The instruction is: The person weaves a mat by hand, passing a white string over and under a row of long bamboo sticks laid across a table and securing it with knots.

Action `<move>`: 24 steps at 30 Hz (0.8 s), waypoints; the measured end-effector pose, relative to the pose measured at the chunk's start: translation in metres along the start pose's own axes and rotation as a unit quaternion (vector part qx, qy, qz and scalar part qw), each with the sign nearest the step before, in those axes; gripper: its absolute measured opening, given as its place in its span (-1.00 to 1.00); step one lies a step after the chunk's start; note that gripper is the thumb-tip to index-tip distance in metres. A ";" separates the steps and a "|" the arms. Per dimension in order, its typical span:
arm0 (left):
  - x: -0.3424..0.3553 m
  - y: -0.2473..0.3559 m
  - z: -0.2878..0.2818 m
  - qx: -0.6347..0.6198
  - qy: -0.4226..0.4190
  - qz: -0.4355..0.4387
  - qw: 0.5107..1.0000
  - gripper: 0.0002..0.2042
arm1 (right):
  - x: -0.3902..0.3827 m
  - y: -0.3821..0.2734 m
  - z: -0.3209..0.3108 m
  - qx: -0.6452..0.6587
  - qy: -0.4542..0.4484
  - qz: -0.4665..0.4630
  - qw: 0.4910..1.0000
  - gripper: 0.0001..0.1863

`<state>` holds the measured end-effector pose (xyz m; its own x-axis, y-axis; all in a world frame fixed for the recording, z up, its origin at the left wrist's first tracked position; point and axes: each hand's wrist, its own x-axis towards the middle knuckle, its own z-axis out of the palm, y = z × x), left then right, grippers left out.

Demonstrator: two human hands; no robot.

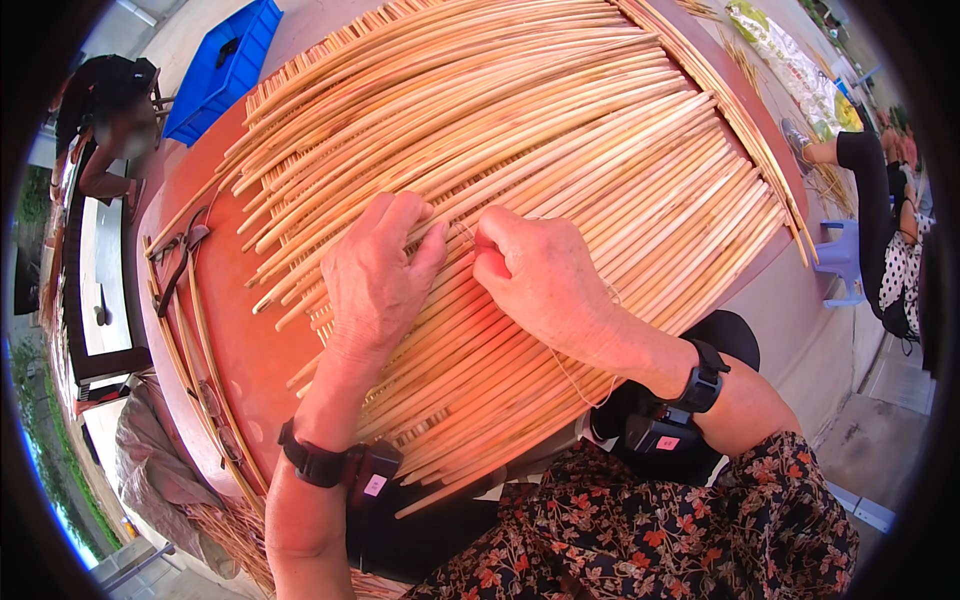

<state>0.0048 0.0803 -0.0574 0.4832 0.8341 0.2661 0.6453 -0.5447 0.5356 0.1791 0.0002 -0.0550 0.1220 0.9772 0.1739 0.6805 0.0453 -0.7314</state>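
Observation:
Many pale, slender sticks [660, 200] lie side by side as a layered mat on a reddish-brown table [260, 390]. My left hand [375, 275] rests over the middle of the mat, fingers curled closed on sticks. Beside it, my right hand [540, 275] is closed in a pinch on a thin cord [558, 360], whose loose length trails across the sticks toward the lower edge. The cord between my fingertips is partly hidden.
Cutters [182, 250] and long cane strips lie on the table's left. A blue crate [215, 85] is at upper left. A person [110, 120] is at far left; another [865, 185] is at right near a lilac stool [838, 260]. A cloth [150, 460] is lower left.

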 end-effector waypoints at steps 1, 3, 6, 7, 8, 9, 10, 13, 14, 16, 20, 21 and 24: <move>0.000 0.001 0.000 -0.002 -0.003 -0.004 1.000 -0.83 | 0.000 0.000 0.000 0.001 0.001 0.000 1.000 -0.92; 0.000 0.002 -0.001 0.000 -0.005 -0.008 1.000 -0.83 | -0.001 -0.001 0.000 0.004 0.004 -0.002 1.000 -0.92; 0.000 0.003 0.000 -0.001 0.003 -0.001 1.000 -0.83 | -0.001 0.000 0.001 0.008 0.007 -0.006 1.000 -0.91; 0.000 0.003 0.000 -0.002 0.004 0.000 1.000 -0.83 | -0.002 0.000 0.001 0.007 0.007 -0.006 1.000 -0.91; 0.000 0.003 0.000 -0.003 0.007 0.004 1.000 -0.82 | -0.002 0.000 0.002 0.005 0.007 -0.007 1.000 -0.91; 0.000 0.003 0.000 -0.005 0.007 0.005 1.000 -0.82 | -0.002 0.000 0.003 0.004 0.010 -0.006 1.000 -0.90; 0.000 0.002 0.000 -0.007 0.005 0.003 1.000 -0.82 | -0.002 0.000 0.004 0.003 0.013 -0.006 1.000 -0.90; 0.000 0.002 0.001 -0.007 0.009 0.004 1.000 -0.82 | -0.003 0.001 0.005 0.003 0.017 -0.001 1.000 -0.89; 0.000 0.002 0.001 -0.004 0.020 0.019 1.000 -0.82 | -0.003 0.001 0.006 0.004 0.018 0.001 1.000 -0.89; 0.001 0.002 0.002 0.005 0.041 0.049 0.998 -0.81 | -0.004 0.001 0.006 0.010 0.020 0.000 1.000 -0.90; 0.001 0.006 0.002 0.002 0.039 0.038 0.999 -0.81 | -0.004 0.003 0.007 0.018 0.033 -0.003 0.999 -0.93; 0.000 0.008 0.002 -0.002 0.035 0.028 0.999 -0.81 | -0.004 0.003 0.007 0.021 0.038 -0.004 0.999 -0.93; -0.001 0.011 0.001 -0.007 0.026 0.006 1.000 -0.81 | -0.005 0.005 0.007 0.033 0.044 0.001 0.998 -0.94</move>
<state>0.0117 0.0732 -0.0526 0.4597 0.8310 0.3133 0.6307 -0.5538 0.5436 0.1769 -0.0025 -0.0646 0.1876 0.9555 0.2278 0.6309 0.0606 -0.7735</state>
